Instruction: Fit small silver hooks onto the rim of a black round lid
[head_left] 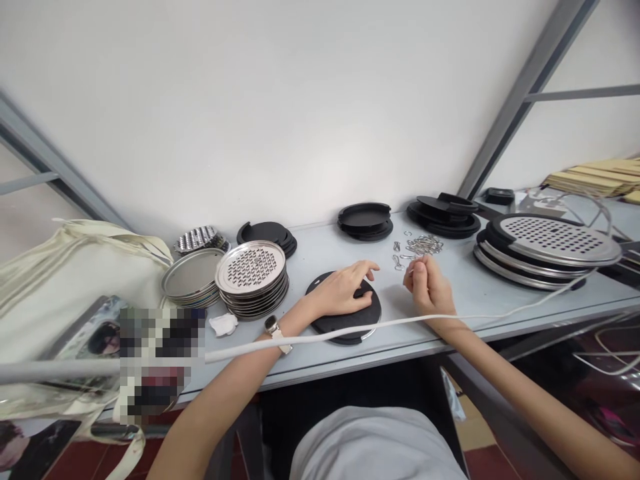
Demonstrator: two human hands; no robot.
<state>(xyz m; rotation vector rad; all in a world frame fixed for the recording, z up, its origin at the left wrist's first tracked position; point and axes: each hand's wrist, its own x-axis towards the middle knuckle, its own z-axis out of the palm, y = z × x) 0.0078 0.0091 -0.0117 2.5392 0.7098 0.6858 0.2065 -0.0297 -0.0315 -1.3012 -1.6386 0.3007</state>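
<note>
A round black disc [330,323] with a metal rim showing at its lower right lies near the table's front edge. My left hand [347,288] rests over its upper part, fingers apart and pointing right. To the right, my right hand [426,283] is closed above the table, fingers curled in; whatever it may hold is hidden. Just behind that hand is a pile of small metal clips [425,245], with a few loose ones [398,262] beside it. A stack of perforated metal grater discs [254,269] stands left of the black disc.
Plain metal discs [193,275] are stacked at the left, beside a cloth bag [75,267]. Black rings stand at the back [365,219] and back right [443,217]. Assembled discs [555,247] are piled right. A white cable [320,337] crosses in front of the forearms.
</note>
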